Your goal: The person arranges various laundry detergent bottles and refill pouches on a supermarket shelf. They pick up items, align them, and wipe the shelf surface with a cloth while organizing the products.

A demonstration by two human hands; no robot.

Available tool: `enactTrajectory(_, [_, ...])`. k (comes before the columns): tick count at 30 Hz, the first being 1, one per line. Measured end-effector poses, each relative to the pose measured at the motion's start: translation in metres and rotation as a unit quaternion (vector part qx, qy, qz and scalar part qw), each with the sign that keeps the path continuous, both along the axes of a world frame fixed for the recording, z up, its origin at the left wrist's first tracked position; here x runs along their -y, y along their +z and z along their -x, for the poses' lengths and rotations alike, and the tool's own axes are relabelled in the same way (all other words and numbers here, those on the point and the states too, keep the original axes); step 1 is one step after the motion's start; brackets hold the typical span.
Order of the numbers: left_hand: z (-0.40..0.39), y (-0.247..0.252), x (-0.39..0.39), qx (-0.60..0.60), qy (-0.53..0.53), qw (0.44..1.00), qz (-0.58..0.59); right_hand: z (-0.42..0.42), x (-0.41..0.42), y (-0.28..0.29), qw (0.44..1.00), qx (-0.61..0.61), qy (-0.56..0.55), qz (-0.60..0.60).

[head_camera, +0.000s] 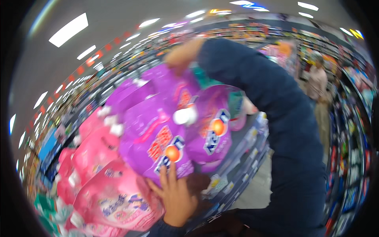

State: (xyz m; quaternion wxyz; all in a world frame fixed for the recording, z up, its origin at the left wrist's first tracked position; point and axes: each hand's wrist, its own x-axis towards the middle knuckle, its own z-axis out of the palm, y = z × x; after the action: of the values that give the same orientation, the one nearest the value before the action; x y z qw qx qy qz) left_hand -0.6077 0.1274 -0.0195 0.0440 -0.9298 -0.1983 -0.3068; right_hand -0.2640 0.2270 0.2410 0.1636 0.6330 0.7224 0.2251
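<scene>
Several purple detergent pouches [145, 124] with white caps stand in a group on the shelf before me. The front pouch bears a round orange mark and large writing. My left hand [177, 198] rests on the lower front of that pouch, fingers spread and not wrapped around it. Over the top, my right arm reaches across to the pouches behind, and my right hand [182, 57] is at the upper end of a rear purple pouch [168, 77]. Motion blur hides whether its fingers grip it. Pink detergent pouches [118, 198] lean together left of my left hand.
Grey shelf edges with price tags [237, 166] run down to my right. Green packages [46, 207] lie at the lower left. Across the aisle floor [257, 189], a person [316, 80] stands near stocked shelves [352, 166].
</scene>
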Motion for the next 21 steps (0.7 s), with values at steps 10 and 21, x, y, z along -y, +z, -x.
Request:
enactTrajectory(10, [-0.004,-0.002,0.001,0.003,-0.003,0.999,-0.037,0.060,0.169,0.019,0.910,-0.375,0.106,0.139])
enactTrajectory(21, [-0.007,-0.014,-0.006,0.038,-0.180,0.983,-0.015,0.050,0.164,-0.056,0.941,-0.191,0.212,-0.182])
